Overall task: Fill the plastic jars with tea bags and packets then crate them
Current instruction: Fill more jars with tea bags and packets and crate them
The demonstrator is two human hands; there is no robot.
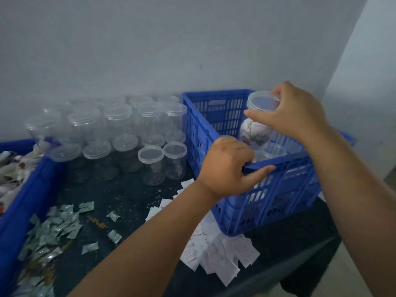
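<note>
My right hand (293, 112) grips the lid end of a clear plastic jar (256, 127) packed with tea bags, holding it over the inside of the blue slotted crate (216, 116). My left hand (227, 166) grips the crate's near rim, fingers curled over the edge. Another clear jar (274, 151) stands inside the crate, partly hidden by the rim. Many empty lidded jars (120, 133) stand in stacked rows on the dark table at the back left. Small silver-green packets (53, 230) lie scattered at the front left, and white tea-bag papers (216, 254) lie under the crate's near corner.
A second blue bin (27, 202) holding loose tea bags and packets runs along the left edge. A pale wall rises close behind the jars and crate. Tea crumbs dot the dark table (128, 200). The table's front edge drops off at the lower right.
</note>
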